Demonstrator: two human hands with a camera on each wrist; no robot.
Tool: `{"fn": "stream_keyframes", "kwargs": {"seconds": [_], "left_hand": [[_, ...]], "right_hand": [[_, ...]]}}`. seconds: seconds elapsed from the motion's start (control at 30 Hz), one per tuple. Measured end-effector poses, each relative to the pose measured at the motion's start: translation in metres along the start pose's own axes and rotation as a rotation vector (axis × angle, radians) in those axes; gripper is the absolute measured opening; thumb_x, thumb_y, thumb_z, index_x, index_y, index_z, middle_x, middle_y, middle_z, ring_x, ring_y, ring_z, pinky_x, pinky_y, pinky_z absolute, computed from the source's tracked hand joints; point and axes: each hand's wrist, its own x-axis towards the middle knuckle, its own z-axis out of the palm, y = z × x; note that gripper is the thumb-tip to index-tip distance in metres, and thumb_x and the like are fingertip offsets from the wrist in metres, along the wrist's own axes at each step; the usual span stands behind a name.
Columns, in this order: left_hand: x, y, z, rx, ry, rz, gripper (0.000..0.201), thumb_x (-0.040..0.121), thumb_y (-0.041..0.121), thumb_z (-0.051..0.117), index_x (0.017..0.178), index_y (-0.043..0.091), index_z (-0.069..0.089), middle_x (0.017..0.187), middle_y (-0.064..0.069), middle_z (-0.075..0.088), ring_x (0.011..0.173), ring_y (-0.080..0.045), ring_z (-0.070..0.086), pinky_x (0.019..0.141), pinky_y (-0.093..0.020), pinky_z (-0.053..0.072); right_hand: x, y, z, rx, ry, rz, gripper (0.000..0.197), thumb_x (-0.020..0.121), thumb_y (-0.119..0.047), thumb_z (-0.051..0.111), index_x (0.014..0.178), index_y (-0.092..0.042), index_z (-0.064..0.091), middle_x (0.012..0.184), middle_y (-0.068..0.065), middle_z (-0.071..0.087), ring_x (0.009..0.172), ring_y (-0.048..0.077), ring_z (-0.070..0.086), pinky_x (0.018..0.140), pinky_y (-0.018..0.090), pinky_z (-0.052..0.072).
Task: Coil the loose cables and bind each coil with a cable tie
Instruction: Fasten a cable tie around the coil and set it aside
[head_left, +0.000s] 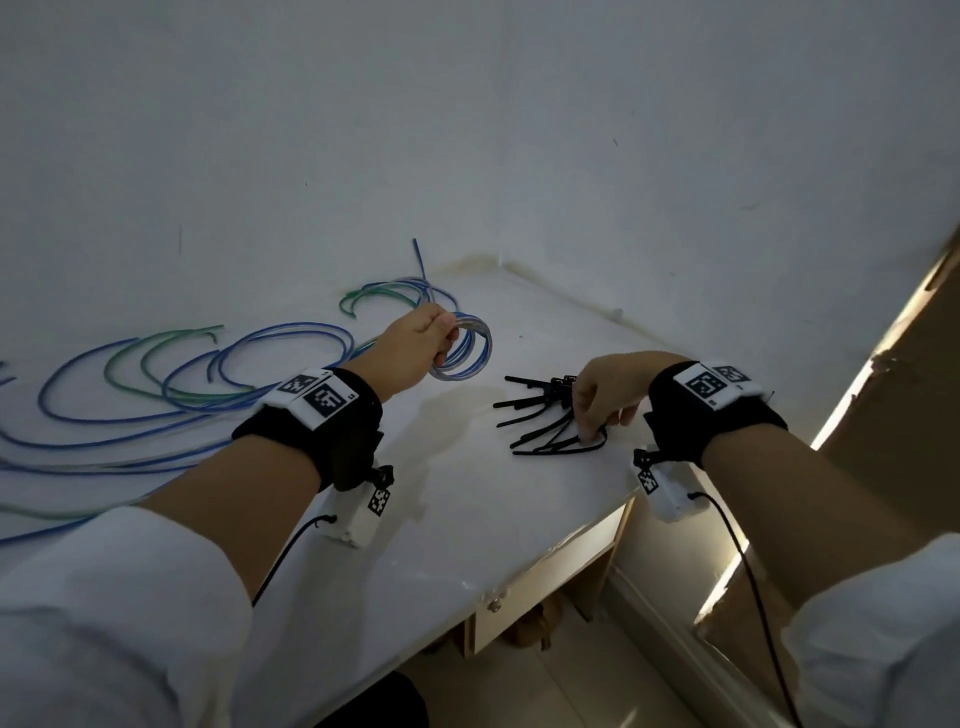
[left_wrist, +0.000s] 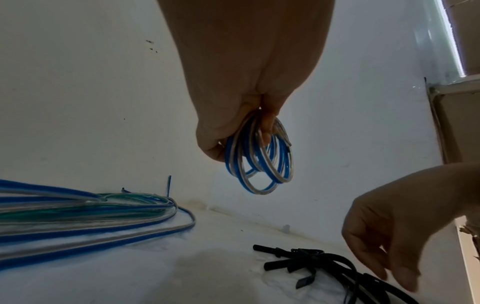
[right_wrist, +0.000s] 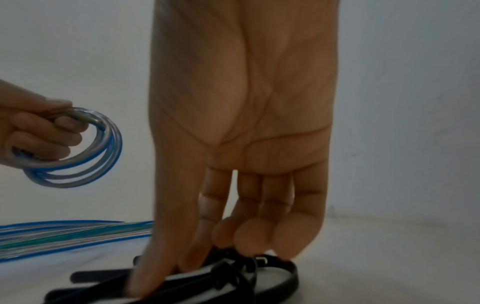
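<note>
My left hand (head_left: 436, 340) holds a small coil of blue-and-clear cable (head_left: 470, 356) in the air above the white table; its fingers curl through the loops (left_wrist: 259, 164). The right wrist view shows the same coil (right_wrist: 101, 156) at the left. A bunch of black cable ties (head_left: 540, 415) lies on the table near its right edge. My right hand (head_left: 592, 423) reaches down onto them, and thumb and index finger pinch one tie (right_wrist: 233, 281). The other fingers hang curled above the bunch.
Long loose blue and green cables (head_left: 156, 384) sprawl over the left half of the table (head_left: 441, 519), up to the wall. The table's front and right edges are close to my right hand. A drawer (head_left: 545, 587) sits below, and brown boards (head_left: 893, 395) stand at the right.
</note>
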Motion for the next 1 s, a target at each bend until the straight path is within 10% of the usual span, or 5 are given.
{"fn": "stream_keyframes", "kwargs": {"seconds": [0.43,0.67,1.0], "left_hand": [[-0.02,0.007,-0.013,-0.016,0.063,-0.001,0.03,0.101,0.012,0.032,0.074,0.015,0.045,0.068,-0.001,0.042,0.059,-0.012,0.037,0.053,-0.013,0.036],[-0.03,0.0,-0.043,0.05,0.164,-0.025,0.031,0.1,0.014,0.033,0.072,0.016,0.045,0.066,-0.003,0.042,0.059,-0.017,0.038,0.063,-0.03,0.034],[-0.06,-0.005,-0.098,0.079,0.304,-0.061,0.031,0.1,0.014,0.034,0.071,0.016,0.045,0.064,-0.004,0.041,0.058,-0.017,0.037,0.061,-0.029,0.034]], "right_hand": [[-0.008,-0.009,0.011,-0.065,0.089,-0.181,0.013,0.079,-0.013,0.069,0.07,-0.02,0.063,0.077,0.006,0.067,0.065,0.014,0.059,0.058,0.022,0.049],[-0.015,-0.043,-0.001,0.437,0.197,-0.364,0.009,0.09,-0.008,0.057,0.098,-0.008,0.062,0.078,0.002,0.066,0.059,0.009,0.058,0.057,0.018,0.049],[-0.009,-0.157,0.006,0.951,0.073,-0.793,0.006,0.093,0.001,0.049,0.097,-0.001,0.052,0.084,0.015,0.065,0.065,0.015,0.066,0.071,0.027,0.057]]}}
